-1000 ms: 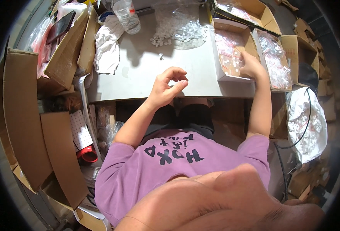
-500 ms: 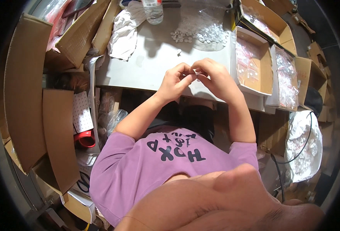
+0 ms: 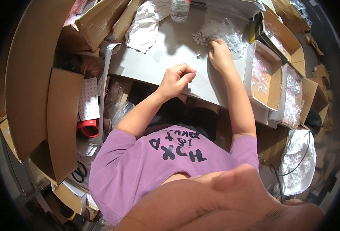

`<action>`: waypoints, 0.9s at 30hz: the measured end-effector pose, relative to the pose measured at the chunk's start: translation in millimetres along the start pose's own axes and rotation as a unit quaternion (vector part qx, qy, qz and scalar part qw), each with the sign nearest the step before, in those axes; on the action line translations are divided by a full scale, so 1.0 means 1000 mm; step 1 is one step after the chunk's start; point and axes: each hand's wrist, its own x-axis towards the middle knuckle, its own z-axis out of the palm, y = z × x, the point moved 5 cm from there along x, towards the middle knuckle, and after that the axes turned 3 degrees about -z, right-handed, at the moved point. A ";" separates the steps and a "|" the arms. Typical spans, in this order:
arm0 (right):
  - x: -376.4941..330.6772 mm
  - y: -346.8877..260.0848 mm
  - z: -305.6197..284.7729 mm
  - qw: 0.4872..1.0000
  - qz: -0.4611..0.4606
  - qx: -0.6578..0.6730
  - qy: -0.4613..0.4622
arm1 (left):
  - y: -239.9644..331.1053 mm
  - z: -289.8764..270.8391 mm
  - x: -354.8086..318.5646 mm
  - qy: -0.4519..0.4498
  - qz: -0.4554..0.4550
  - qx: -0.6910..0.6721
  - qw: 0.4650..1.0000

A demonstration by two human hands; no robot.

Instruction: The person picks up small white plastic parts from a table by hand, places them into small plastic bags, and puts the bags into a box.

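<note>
Small white discs are heaped at the far side of the grey tabletop, some loose on the surface and the rest on or in a clear plastic bag, can't really tell which. The right hand is stretched out to the near edge of that heap, fingers bent down at the discs, but no way to tell if it's got one pinched. A stray disc sits just left of it. The left hand is over the near part of the table, fingers curled in and thumb up by the index finger, and I honestly can't tell if it's fully closed or gripping something tiny. Over on the right there's an open cardboard box with little clear bags in it, plus a white crumpled cloth and a plastic bottle up top
</note>
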 end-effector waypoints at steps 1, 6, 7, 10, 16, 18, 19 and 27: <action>-0.004 -0.003 -0.003 0.999 -0.010 0.002 0.031 | 0.001 -0.002 0.000 0.005 -0.001 -0.002 1.000; -0.016 -0.017 -0.013 0.999 0.006 0.045 -0.030 | 0.003 -0.011 -0.003 0.024 0.001 -0.026 0.999; -0.017 -0.023 -0.012 0.995 0.004 0.089 -0.042 | -0.001 -0.012 -0.003 0.028 0.001 -0.028 0.999; -0.015 -0.031 -0.009 0.988 -0.001 0.140 -0.064 | -0.003 -0.010 -0.001 0.032 0.047 -0.029 0.998; -0.012 -0.040 -0.003 0.991 -0.040 0.116 -0.054 | 0.008 -0.008 0.001 0.019 0.101 0.006 0.995; -0.013 -0.044 -0.002 0.992 -0.036 0.106 -0.050 | 0.006 -0.004 0.000 0.003 0.054 -0.087 0.995; -0.015 -0.045 -0.002 0.994 -0.031 0.096 -0.046 | 0.008 -0.004 -0.002 0.002 0.054 -0.087 0.995; -0.044 -0.062 -0.008 0.994 -0.102 -0.024 0.037 | 0.001 -0.007 -0.001 0.005 -0.006 -0.080 0.997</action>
